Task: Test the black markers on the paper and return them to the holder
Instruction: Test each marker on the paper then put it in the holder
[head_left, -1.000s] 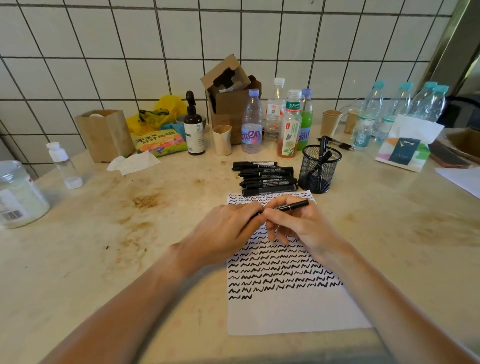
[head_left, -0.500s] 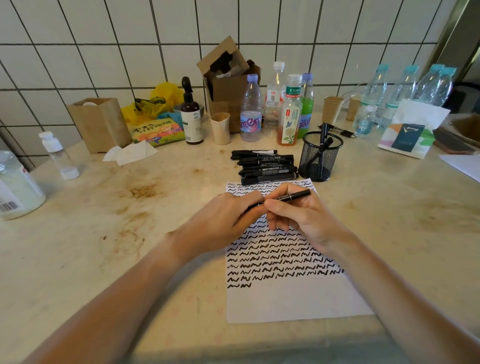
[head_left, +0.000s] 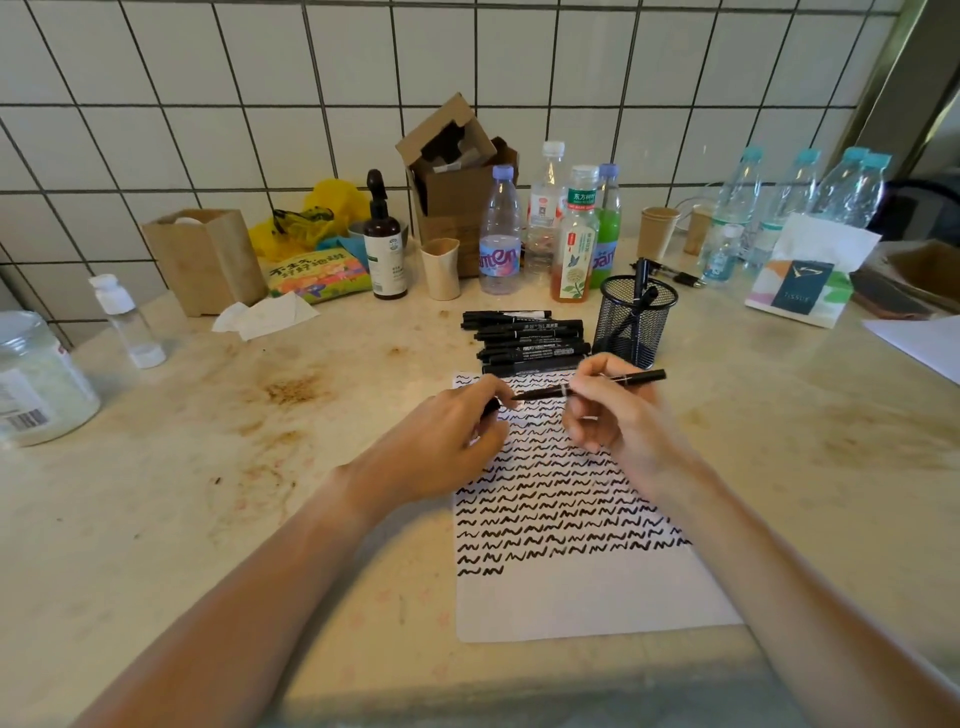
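Right hand: the right hand grips a thin black marker between thumb and fingers, above the far end of the paper; the barrel lies almost level, its back end pointing far-right toward the holder.
Left hand: the left hand has its fingers curled around a small black piece, apparently the cap, which is mostly hidden. It is just left of the marker's tip, slightly apart from it.
Marker tip: uncovered, pointing left.
Paper: a white sheet lies flat on the counter, under both hands. Rows of black squiggles cover its far and middle parts; the near strip is unmarked.
Loose markers: a stack of black markers lies on the counter just beyond the sheet's far edge, immediately left of the holder.
Holder: a black mesh cup stands upright, far-right of the sheet, with dark pens inside; their number cannot be told.
Background: bottles, paper cups and a cardboard box stand along the tiled wall.
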